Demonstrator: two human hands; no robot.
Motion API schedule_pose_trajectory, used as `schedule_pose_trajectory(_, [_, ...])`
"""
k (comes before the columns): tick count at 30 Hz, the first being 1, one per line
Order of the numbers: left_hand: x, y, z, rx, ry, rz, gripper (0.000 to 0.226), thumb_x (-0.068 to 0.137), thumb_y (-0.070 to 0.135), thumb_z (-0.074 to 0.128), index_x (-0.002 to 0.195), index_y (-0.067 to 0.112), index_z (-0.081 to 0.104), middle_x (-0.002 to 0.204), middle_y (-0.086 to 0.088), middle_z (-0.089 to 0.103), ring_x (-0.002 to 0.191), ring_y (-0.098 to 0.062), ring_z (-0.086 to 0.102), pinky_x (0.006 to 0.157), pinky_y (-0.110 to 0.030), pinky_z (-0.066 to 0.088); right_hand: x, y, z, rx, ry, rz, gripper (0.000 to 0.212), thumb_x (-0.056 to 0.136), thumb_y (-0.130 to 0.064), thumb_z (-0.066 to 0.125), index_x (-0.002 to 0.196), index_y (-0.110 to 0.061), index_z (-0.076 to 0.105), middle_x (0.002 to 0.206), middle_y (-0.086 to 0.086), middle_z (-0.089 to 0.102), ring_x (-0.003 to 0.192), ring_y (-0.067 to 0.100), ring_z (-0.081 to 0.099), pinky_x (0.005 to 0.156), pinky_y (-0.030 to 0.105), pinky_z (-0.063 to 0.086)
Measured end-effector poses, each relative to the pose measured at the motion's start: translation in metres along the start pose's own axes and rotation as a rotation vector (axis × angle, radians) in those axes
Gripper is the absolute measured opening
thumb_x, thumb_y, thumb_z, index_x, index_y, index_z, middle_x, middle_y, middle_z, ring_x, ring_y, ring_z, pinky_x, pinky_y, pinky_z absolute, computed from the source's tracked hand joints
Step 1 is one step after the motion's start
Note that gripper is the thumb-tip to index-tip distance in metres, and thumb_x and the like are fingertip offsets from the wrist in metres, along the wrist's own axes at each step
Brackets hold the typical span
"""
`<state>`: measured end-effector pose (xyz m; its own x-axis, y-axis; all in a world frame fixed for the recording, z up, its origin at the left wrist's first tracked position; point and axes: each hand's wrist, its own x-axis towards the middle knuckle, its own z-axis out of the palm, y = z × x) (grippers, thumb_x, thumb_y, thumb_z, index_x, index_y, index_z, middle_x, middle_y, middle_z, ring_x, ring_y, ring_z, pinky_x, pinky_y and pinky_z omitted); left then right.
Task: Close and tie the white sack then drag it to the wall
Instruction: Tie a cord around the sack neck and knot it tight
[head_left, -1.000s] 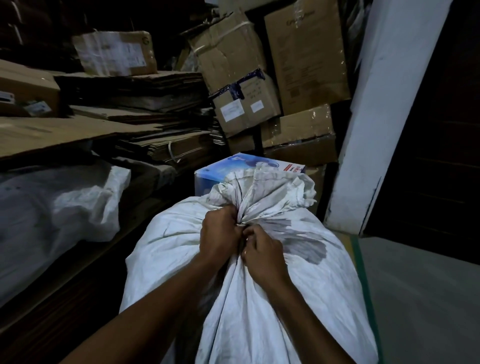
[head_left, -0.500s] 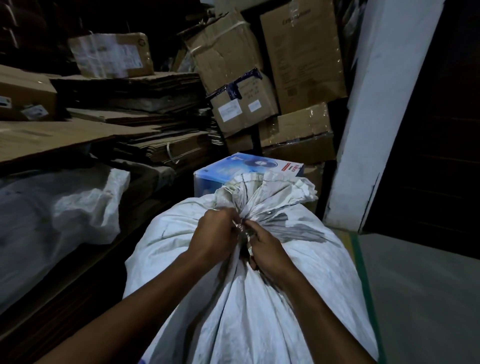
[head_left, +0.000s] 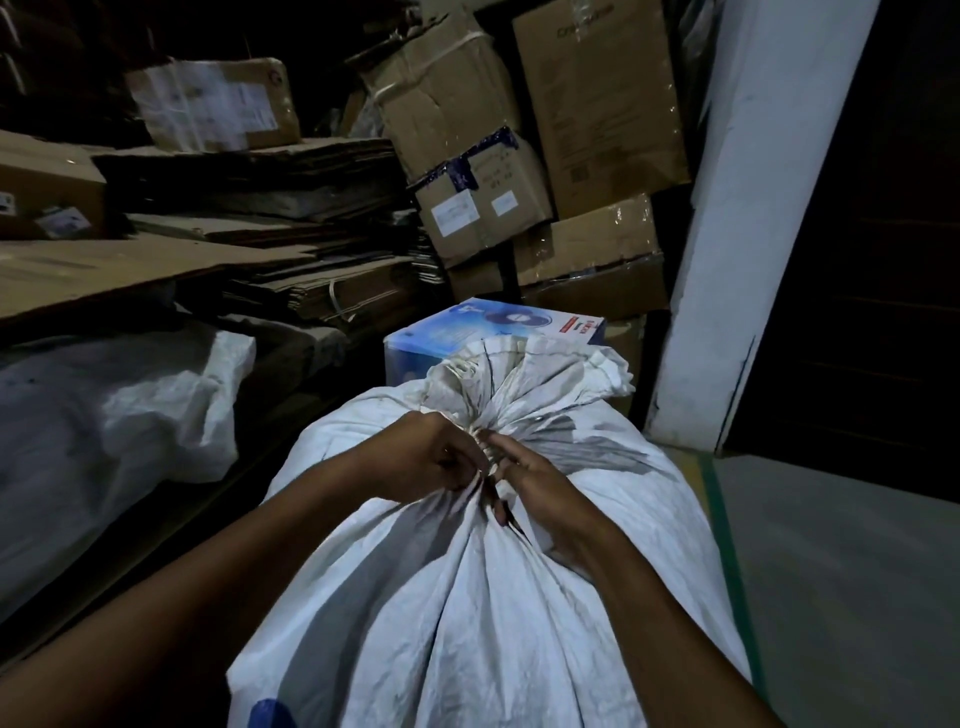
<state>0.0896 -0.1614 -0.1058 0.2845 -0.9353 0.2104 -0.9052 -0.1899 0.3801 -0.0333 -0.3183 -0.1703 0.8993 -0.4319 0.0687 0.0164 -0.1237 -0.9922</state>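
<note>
Left hand (head_left: 426, 457) and right hand (head_left: 540, 486) are meeting at the gathered neck of the white sack (head_left: 467, 597), fingers curled and pinching a thin tie (head_left: 480, 441) at the bunched fabric; each grip is closing tightly on it. The loose mouth of the sack is fanning out just beyond the hands. The sack is standing on the floor (head_left: 857, 571) at near centre. A blue box (head_left: 467, 325) is sitting just behind it, cardboard boxes (head_left: 582, 130) are stacking up further back, and a white wall edge (head_left: 727, 260) is rising at right.
</note>
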Motion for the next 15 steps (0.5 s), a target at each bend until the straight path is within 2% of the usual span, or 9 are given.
schedule_pose_trajectory(1, [0.0, -0.001, 0.0, 0.001, 0.011, 0.021, 0.03, 0.086, 0.01, 0.081, 0.107, 0.031, 0.084, 0.093, 0.013, 0.081, 0.088, -0.005, 0.075, 0.082, -0.022, 0.056, 0.001, 0.002, 0.0, -0.012, 0.002, -0.002, 0.047, 0.106, -0.003, 0.041, 0.129, -0.036, 0.065, 0.109, 0.001, 0.075, 0.068, 0.013, 0.069, 0.061, 0.02, 0.052])
schedule_pose_trajectory(3, [0.0, -0.004, 0.005, 0.015, 0.066, 0.052, 0.014, 0.087, 0.028, 0.086, 0.1, 0.033, 0.083, 0.09, 0.013, 0.08, 0.083, -0.002, 0.073, 0.077, -0.021, 0.055, 0.003, 0.003, 0.0, -0.001, 0.012, -0.01, 0.047, 0.106, -0.004, 0.043, 0.125, -0.039, 0.067, 0.126, -0.006, 0.071, 0.102, 0.004, 0.07, 0.078, 0.014, 0.055])
schedule_pose_trajectory(5, [-0.002, -0.007, 0.013, 0.026, 0.124, 0.073, 0.011, 0.086, 0.041, 0.085, 0.091, 0.034, 0.078, 0.086, 0.011, 0.075, 0.078, -0.003, 0.067, 0.072, -0.025, 0.052, 0.003, 0.004, 0.0, 0.079, 0.01, 0.005, 0.046, 0.107, -0.005, 0.043, 0.123, -0.039, 0.07, 0.131, -0.005, 0.071, 0.114, 0.011, 0.068, 0.098, 0.032, 0.057])
schedule_pose_trajectory(6, [-0.003, -0.01, 0.017, 0.003, 0.151, 0.084, 0.015, 0.086, 0.045, 0.084, 0.088, 0.033, 0.075, 0.086, 0.01, 0.07, 0.079, -0.003, 0.063, 0.072, -0.027, 0.051, 0.003, 0.005, -0.002, 0.131, 0.001, 0.028, 0.046, 0.107, -0.005, 0.042, 0.123, -0.037, 0.071, 0.129, 0.002, 0.073, 0.111, 0.02, 0.068, 0.098, 0.041, 0.054])
schedule_pose_trajectory(8, [-0.008, -0.015, 0.025, -0.071, 0.211, 0.099, 0.021, 0.086, 0.05, 0.081, 0.086, 0.031, 0.073, 0.095, 0.01, 0.061, 0.089, -0.002, 0.059, 0.078, -0.026, 0.05, 0.002, 0.007, -0.003, 0.255, -0.035, 0.073, 0.047, 0.107, -0.004, 0.04, 0.127, -0.032, 0.072, 0.127, 0.022, 0.07, 0.103, 0.039, 0.061, 0.086, 0.047, 0.049])
schedule_pose_trajectory(10, [-0.013, -0.016, 0.032, -0.184, 0.254, 0.094, 0.02, 0.089, 0.047, 0.078, 0.089, 0.028, 0.073, 0.106, 0.009, 0.063, 0.099, -0.004, 0.061, 0.086, -0.027, 0.052, 0.002, 0.009, -0.004, 0.331, -0.068, 0.088, 0.049, 0.107, -0.003, 0.038, 0.13, -0.031, 0.071, 0.126, 0.029, 0.067, 0.104, 0.052, 0.054, 0.084, 0.046, 0.041])
schedule_pose_trajectory(11, [-0.015, -0.015, 0.037, -0.247, 0.257, 0.082, 0.016, 0.091, 0.042, 0.077, 0.089, 0.026, 0.072, 0.103, 0.008, 0.066, 0.096, -0.008, 0.064, 0.085, -0.033, 0.053, 0.002, 0.01, -0.004, 0.348, -0.076, 0.087, 0.049, 0.106, -0.003, 0.038, 0.13, -0.031, 0.071, 0.125, 0.029, 0.068, 0.101, 0.057, 0.053, 0.081, 0.045, 0.041])
schedule_pose_trajectory(13, [-0.017, -0.013, 0.046, -0.306, 0.266, 0.059, 0.01, 0.095, 0.034, 0.073, 0.089, 0.026, 0.07, 0.086, 0.005, 0.07, 0.081, -0.015, 0.065, 0.077, -0.04, 0.053, 0.001, 0.008, -0.005, 0.352, -0.093, 0.08, 0.05, 0.105, -0.003, 0.038, 0.129, -0.032, 0.071, 0.121, 0.027, 0.071, 0.083, 0.045, 0.055, 0.065, 0.038, 0.041])
schedule_pose_trajectory(15, [-0.018, -0.012, 0.055, -0.291, 0.325, 0.042, 0.009, 0.095, 0.034, 0.071, 0.089, 0.028, 0.069, 0.079, 0.006, 0.069, 0.074, -0.015, 0.064, 0.072, -0.039, 0.052, -0.002, 0.006, -0.006, 0.353, -0.108, 0.083, 0.051, 0.105, 0.0, 0.036, 0.13, -0.029, 0.07, 0.108, 0.024, 0.07, 0.063, 0.03, 0.053, 0.052, 0.032, 0.042])
